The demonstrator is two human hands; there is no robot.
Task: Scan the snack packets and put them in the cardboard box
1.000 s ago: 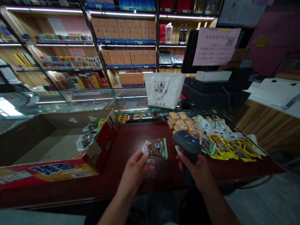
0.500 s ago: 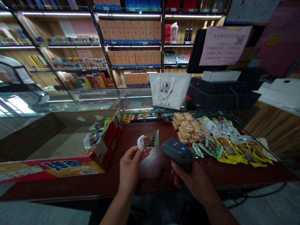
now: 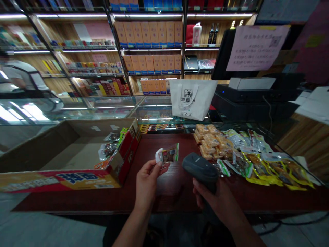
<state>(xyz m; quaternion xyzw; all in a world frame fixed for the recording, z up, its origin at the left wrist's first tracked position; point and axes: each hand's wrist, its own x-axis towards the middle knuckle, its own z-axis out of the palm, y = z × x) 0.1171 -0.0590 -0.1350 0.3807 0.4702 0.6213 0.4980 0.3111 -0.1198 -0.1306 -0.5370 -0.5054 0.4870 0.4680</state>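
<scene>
Head view: the right hand (image 3: 217, 197) partly hides the scanner (image 3: 199, 167) it grips.

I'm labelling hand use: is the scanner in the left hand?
No, the right hand grips the scanner, while the left hand holds a small packet.

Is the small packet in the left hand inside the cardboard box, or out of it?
Out: the left hand holds the packet over the table, to the right of the cardboard box.

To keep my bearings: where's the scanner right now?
In the head view, the scanner is just right of center, held in the right hand, with the small packet in the left hand on its left.
</scene>
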